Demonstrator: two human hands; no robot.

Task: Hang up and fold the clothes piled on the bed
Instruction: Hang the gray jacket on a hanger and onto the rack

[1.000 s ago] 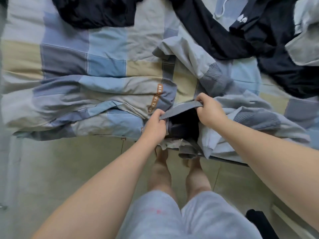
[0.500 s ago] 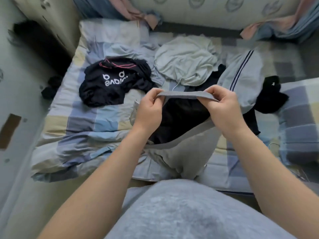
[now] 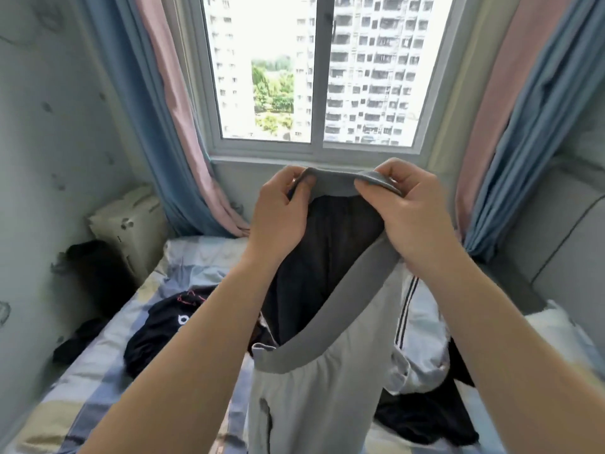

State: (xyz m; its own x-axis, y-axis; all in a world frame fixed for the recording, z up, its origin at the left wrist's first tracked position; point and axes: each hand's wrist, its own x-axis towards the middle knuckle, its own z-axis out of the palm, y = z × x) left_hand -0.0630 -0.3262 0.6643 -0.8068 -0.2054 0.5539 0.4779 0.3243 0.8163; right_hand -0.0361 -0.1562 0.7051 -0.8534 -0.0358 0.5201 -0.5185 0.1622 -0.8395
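Where the trousers were: in the air above the near edge of the bed [image 3: 98, 371], the grey trousers [image 3: 311, 404] hung by the waistband [image 3: 330, 181], legs dropping straight down. Long axis upright!
Left hand [image 3: 278, 217]: fingers [image 3: 284, 181] curled over the band's far rim, thumb pinching it tight.
Right hand [image 3: 415, 217]: same pinch, level with the left and near it, a short run of band stretched between them.
Opening: the near rim sagged from the right hand down towards the person, dark lining showing.
Next move, a guess: the hands would part sideways along the band to flatten it, and neither was nearer.
On the bed: a black printed top [image 3: 157, 332] by the left edge, a pale striped garment [image 3: 422, 339] and dark clothes [image 3: 425, 417] towards the right, not yet folded.
Containers: none in view, no hanger either.
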